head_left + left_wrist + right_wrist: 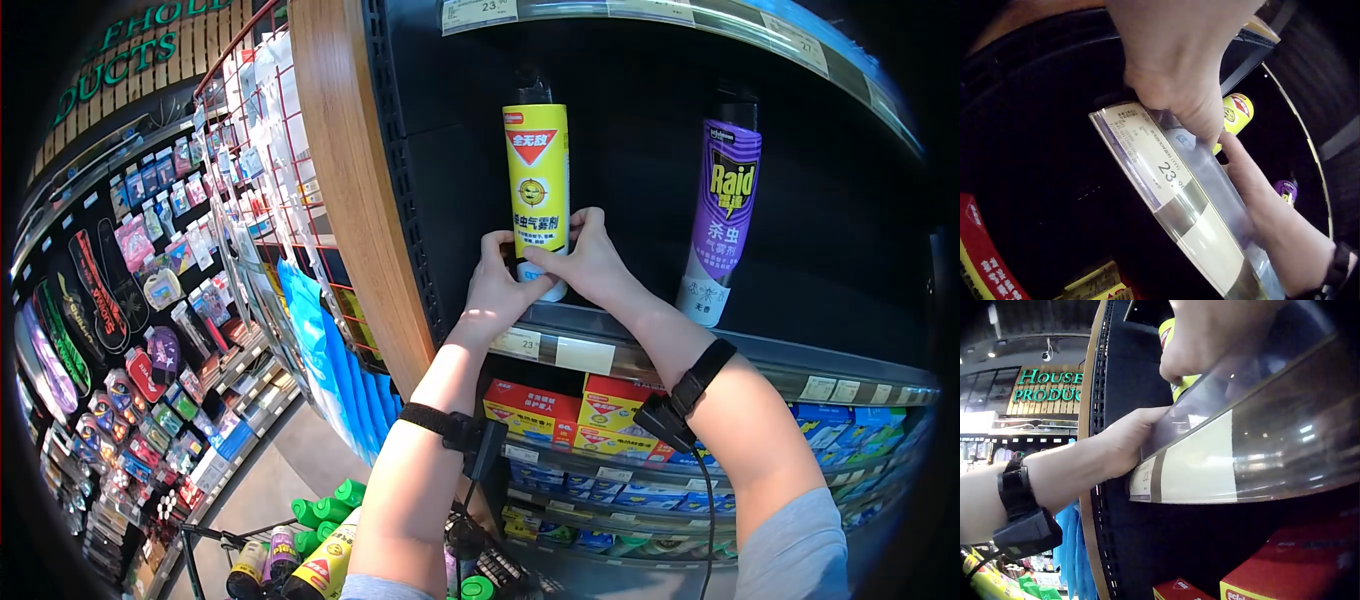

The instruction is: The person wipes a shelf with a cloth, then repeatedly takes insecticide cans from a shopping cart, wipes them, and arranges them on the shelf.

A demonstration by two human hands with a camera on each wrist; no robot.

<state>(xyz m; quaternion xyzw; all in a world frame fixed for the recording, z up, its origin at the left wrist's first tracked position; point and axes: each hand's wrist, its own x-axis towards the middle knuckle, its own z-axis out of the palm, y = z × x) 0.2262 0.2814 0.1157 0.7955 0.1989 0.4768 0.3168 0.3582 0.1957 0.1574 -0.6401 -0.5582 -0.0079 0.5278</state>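
1. Head view: yellow insecticide spray can, black-capped, upright at the front edge of the dark shelf. Left hand grips the can's base from the left, fingers curled against it; right hand grips the base from the right, thumb across the lower label. Purple Raid can stands on the same shelf, well apart to the right of the yellow can. Red and yellow boxes sit on the tier below the shelf; price tag is on the shelf's front strip, under the left hand.
2. Left wrist view: left hand above the shelf strip, fingers bent down over its price tag; yellow can partly hidden behind it.
3. Right wrist view: right hand curled round the yellow can above the shelf strip; left hand at the strip's left end.
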